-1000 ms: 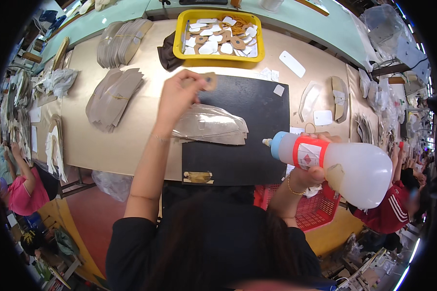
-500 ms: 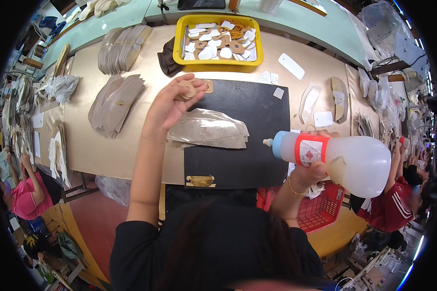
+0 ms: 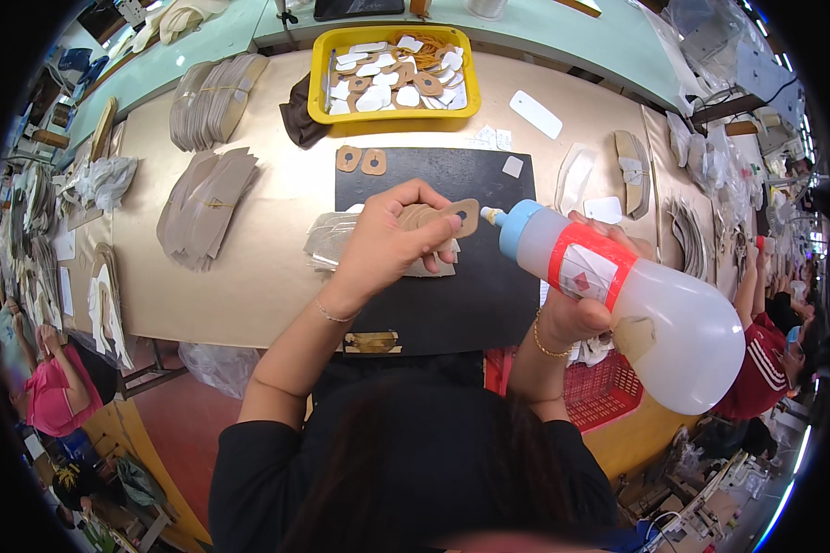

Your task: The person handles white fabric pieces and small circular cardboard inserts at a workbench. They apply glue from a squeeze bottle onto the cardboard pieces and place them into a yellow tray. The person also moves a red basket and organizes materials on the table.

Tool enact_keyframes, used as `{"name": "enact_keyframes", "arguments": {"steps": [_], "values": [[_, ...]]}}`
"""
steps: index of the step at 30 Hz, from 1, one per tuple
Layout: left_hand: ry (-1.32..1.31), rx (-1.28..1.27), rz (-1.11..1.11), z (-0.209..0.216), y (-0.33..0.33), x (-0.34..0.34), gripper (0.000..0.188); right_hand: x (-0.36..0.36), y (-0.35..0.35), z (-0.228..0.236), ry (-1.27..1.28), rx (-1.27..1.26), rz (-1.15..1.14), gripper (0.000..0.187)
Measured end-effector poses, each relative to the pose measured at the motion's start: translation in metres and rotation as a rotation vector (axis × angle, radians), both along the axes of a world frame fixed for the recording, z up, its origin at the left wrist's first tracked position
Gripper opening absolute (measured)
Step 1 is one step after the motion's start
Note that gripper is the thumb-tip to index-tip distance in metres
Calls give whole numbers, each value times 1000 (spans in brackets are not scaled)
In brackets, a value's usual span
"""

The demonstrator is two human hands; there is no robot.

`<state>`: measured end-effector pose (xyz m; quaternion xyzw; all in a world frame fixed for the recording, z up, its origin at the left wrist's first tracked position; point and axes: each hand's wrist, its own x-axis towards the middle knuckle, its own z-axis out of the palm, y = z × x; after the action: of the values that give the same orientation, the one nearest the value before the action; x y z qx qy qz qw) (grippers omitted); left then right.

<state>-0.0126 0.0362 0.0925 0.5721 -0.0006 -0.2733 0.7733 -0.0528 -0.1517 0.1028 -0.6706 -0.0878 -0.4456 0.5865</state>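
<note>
Between the fingers of my left hand (image 3: 398, 232) is a small fanned stack of tan patches. The outermost patch (image 3: 468, 217) juts toward the right and bears a dark round mark. My right hand (image 3: 581, 309) is wrapped around a translucent squeeze bottle (image 3: 673, 323) with a blue cap and a red band. The bottle lies tilted, its nozzle (image 3: 492, 216) just right of that patch; I cannot tell whether they touch. Beneath my left hand, a stack of grey-beige cut pieces (image 3: 327, 244) is partly hidden. Two more tan patches (image 3: 373, 161) lie at the board's far left corner.
A black board (image 3: 489, 304) lies before me on the tan table (image 3: 277, 194). Behind it stands a yellow tray (image 3: 392, 117) of white and tan patches and rubber bands. Bundled cut pieces (image 3: 203, 207) lie at left. A red basket (image 3: 609, 392) stands below the table's right side.
My left hand has come nearer and right, bringing the patches to the nozzle. Two patches now show on the board's far corner. The bottle has tilted more, its nozzle raised toward the far side.
</note>
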Motion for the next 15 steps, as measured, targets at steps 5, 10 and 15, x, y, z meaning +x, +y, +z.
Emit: {"name": "enact_keyframes", "arguments": {"steps": [5, 10, 15], "values": [[-39, 3, -4, 3, -6, -5, 22, 4, -5, -7, -29, -117, 63, 85], [-45, 58, 7, 9, -7, -7, 22, 4, -9, -10, -27, -214, 69, 83], [-48, 84, -28, 11, -7, -9, 23, 5, -7, -9, -3, -199, 21, 83]]}}
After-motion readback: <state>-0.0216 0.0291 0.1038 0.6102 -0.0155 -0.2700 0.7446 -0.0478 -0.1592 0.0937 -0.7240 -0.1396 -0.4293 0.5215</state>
